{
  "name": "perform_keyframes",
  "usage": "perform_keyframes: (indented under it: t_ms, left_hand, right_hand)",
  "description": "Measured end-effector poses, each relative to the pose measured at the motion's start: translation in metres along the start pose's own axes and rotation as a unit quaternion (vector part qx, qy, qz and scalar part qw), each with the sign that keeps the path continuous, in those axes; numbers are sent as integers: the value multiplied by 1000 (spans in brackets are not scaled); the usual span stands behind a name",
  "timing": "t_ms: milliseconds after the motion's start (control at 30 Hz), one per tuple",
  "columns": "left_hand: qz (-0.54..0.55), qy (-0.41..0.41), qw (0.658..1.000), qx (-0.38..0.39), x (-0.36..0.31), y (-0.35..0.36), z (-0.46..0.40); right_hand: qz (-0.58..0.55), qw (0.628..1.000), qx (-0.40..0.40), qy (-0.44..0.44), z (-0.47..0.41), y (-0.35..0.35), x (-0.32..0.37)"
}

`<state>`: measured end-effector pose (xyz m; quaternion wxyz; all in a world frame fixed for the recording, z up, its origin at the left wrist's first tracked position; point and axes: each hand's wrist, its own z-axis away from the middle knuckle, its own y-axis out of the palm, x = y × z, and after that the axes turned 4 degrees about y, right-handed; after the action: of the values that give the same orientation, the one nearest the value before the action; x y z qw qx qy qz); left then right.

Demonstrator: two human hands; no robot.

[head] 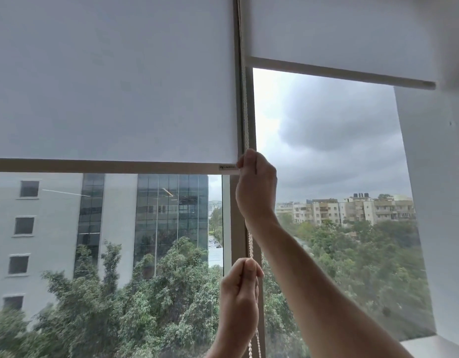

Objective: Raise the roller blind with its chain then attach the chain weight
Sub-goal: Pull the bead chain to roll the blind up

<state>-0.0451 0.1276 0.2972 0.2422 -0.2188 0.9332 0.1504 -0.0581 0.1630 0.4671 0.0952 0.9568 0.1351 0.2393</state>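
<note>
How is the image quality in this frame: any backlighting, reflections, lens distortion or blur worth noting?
Head view: daylight from an overcast sky backlights the scene, so the right hand and left hand look evenly lit without hard shadows; streaks on the left window pane look like interior reflections; wide-angle distortion slants the right blind's bottom bar; the bead chain and foliage are soft.

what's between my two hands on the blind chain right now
In the head view, only a short run of the beaded chain spans from the right hand above to the left hand below, in front of the window frame.
</note>
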Motion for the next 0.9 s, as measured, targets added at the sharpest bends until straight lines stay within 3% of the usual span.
perform_keyframes:
  t_ms: [67,167,267,400,567,733,900]
  left_hand:
    - [44,-40,997,40,2,-7,-3]
    - [-5,-39,996,80,6,-17,-16]
    - [-38,-43,996,62,-4,-20,-42]
    - [10,3,999,35,-36,-13,-83]
    - [12,21,996,84,-80,14,-118]
    - [-45,24,998,-36,-87,34,-128]
    - [-120,89,985,-81,-73,29,-108]
  right_hand:
    - [3,1000,-8,-30,10,-4,-9]
    - [-3,999,-6,-33,28,-12,-24]
    - [1,1000,-2,-9,55,-20,-40]
    - [-18,1000,18,18,95,-24,-61]
    - [-31,997,39,52,117,-26,-82]
    - [-47,996,58,51,114,-32,-90]
    - [-178,960,129,174,97,-52,-95]
